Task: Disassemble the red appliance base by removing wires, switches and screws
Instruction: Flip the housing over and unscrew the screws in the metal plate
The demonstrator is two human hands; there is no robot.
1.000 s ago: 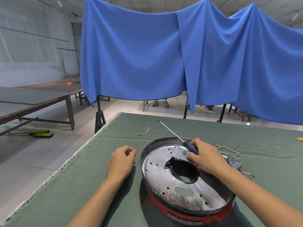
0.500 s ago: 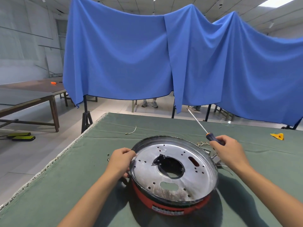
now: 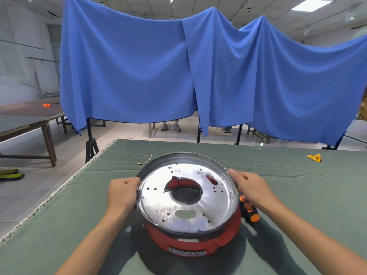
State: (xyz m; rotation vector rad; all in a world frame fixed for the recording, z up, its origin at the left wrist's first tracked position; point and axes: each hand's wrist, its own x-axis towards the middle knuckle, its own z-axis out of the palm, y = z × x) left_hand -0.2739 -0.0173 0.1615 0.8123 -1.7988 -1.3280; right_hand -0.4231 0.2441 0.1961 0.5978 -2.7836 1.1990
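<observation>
While the round red plastic appliance base [image 3: 196, 245] sits on the green-cloth-covered bench [image 3: 79, 225] at the centre of the head view, a shiny round metal plate [image 3: 187, 197] with a large central hole and many small holes is tilted above it, its far edge raised. The left hand [image 3: 122, 192] grips the plate's rim at 9 o'clock, fingers curled over the edge. The right hand [image 3: 251, 188] holds the rim at about 2 o'clock, fingertips pinching the edge. Just beside the base at 3 o'clock, partly under the right wrist, lies a screwdriver with a dark and orange handle [image 3: 249, 212]. A short bent wire piece [image 3: 146, 161] lies on the cloth at 11 o'clock from the base, apart from it. A small yellow-orange object [image 3: 314, 157] rests far off at 2 o'clock. Blue draped cloth [image 3: 178, 76] hangs behind the bench, and a brown wooden table [image 3: 29, 118] stands at 9 o'clock.
</observation>
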